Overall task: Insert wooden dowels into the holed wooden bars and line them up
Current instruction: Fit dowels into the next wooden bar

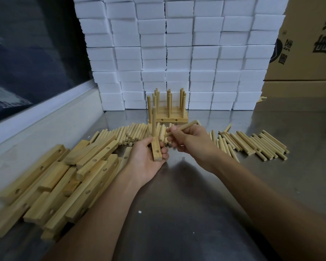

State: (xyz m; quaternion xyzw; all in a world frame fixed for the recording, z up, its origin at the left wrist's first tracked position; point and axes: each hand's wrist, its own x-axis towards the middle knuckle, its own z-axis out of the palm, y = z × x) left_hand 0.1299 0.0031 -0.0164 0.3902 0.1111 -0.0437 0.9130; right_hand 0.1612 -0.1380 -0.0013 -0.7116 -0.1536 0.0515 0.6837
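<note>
Left hand [147, 159]: a holed wooden bar [156, 149] is gripped above the steel table [186, 194], one dowel [154, 121] standing upright in it.
Right hand [190, 138]: a loose dowel [181, 129] is pinched, tilted beside the bar.
Finished bars [169, 113]: lined up against the white foam blocks [177, 53].

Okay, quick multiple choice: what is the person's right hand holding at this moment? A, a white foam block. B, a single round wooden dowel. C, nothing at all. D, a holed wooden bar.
B: the right hand pinches a single round light-wood dowel that slants up to the right, while the left hand holds the short holed wooden bar with one dowel standing in it.
</note>
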